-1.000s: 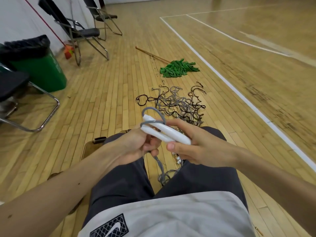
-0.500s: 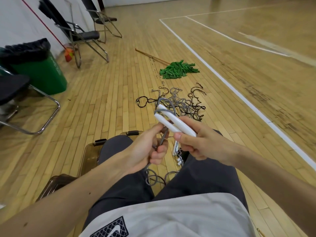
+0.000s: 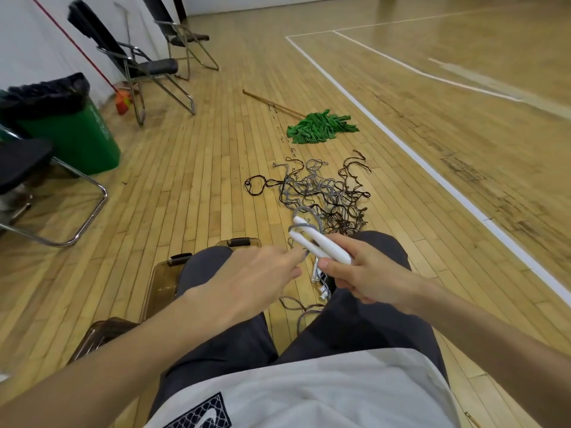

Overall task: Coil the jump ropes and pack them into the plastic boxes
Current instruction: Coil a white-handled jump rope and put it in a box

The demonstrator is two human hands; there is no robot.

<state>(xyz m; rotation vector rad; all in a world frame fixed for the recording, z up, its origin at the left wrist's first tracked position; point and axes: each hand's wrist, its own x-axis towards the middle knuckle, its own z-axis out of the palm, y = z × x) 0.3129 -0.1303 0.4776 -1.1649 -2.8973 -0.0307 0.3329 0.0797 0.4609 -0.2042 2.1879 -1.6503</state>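
My right hand (image 3: pixel 364 273) grips the two white handles (image 3: pixel 321 244) of a jump rope, held side by side and pointing up-left. Its grey rope (image 3: pixel 304 211) loops over the handle tips and trails down between my legs to the floor (image 3: pixel 298 318). My left hand (image 3: pixel 256 273) reaches across, and its fingertips pinch the grey rope just below the handles. A tangled pile of grey and black ropes (image 3: pixel 321 193) lies on the floor ahead. More white handles (image 3: pixel 319 281) lie between my knees. Brown translucent plastic boxes (image 3: pixel 160 282) (image 3: pixel 99 332) sit beside my left thigh.
A green mop (image 3: pixel 321 128) with a wooden stick lies beyond the rope pile. A green bin (image 3: pixel 74 134) with a black bag stands at the left. Folding chairs (image 3: pixel 148 66) stand by the wall, with another chair (image 3: pixel 61 193) nearer. A white court line (image 3: pixel 432 174) runs along the right.
My left hand slid from a full grip under the handles to a fingertip pinch on the rope, its fingers now stretched out. The handles stayed in my right hand.
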